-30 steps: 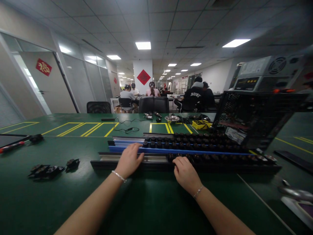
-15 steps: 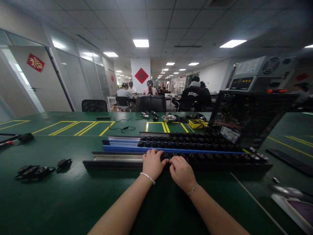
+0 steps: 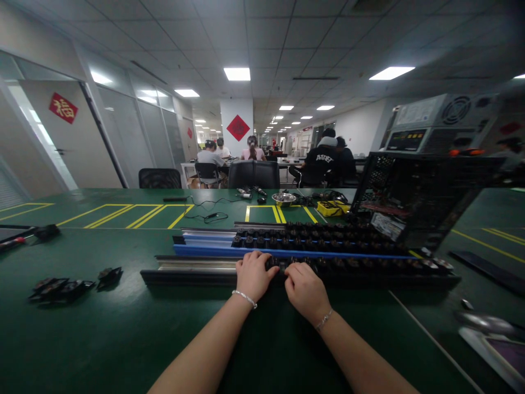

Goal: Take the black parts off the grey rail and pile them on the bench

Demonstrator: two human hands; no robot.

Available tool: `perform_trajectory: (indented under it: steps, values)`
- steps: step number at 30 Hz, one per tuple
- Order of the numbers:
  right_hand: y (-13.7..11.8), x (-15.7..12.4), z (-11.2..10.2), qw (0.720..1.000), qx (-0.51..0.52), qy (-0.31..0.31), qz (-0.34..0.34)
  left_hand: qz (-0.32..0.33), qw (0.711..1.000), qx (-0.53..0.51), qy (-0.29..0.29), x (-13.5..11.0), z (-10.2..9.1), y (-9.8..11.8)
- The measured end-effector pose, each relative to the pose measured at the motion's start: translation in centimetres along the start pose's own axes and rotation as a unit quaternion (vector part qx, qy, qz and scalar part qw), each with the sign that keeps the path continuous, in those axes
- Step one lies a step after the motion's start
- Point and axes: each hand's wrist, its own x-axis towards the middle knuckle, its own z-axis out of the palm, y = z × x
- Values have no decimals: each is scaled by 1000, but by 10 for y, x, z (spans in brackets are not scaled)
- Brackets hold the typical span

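On the wide green table I see one long, straight black rail, its left part showing a silvery metal strip. A row of small dark parts fills its right part. At its middle, the right hand curls its fingers; the left hand has thumb and forefinger slightly apart, a small black piece showing between. Whether either hand is pinching, I cannot tell.
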Motion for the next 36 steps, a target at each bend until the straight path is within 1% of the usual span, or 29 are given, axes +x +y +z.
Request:
perform_trajectory:
  steps: [12,18,22,28,32,36]
  values:
    - [-5,-1,1,999,-27,-45,5,-8,1000,-10,17,-1,-6,-20]
    - [-6,0,1,998,-43,-55,4,-6,1000,-8,24,-3,-9,-27]
    - [-6,0,1,997,-50,-57,7,-9,999,-1,39,-6,-8,-29]
    - [-7,1,0,996,-60,-66,5,3,997,-5,72,-9,-5,-31]
    - [-7,1,0,996,-58,-63,5,-8,996,5,88,-11,-4,-30]
    - [-7,0,0,997,-50,-64,10,-20,995,20,91,-12,-4,-29]
